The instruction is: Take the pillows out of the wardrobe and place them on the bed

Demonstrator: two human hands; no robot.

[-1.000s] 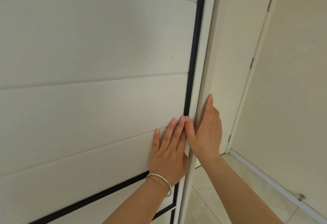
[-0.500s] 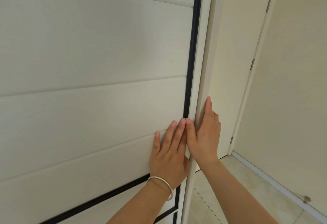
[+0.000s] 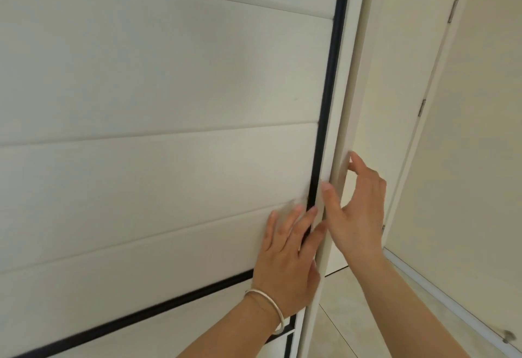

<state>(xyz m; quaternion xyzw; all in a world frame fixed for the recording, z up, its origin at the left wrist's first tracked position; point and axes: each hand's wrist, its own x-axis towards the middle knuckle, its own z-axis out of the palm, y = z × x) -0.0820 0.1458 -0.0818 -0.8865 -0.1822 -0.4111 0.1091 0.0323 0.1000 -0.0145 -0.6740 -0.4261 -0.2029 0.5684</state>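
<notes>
Cream panelled wardrobe door (image 3: 169,75), left hand (image 3: 288,256) flat, right hand (image 3: 356,210) clamped round edge.

Right hand (image 3: 356,216) palm is now off the wardrobe door (image 3: 169,81) edge; thumb and fingertips pinch it instead of lying flat.

The wardrobe (image 3: 169,89) shows a white door of horizontal panels, black-trimmed, seemingly shut against its right frame.
</notes>
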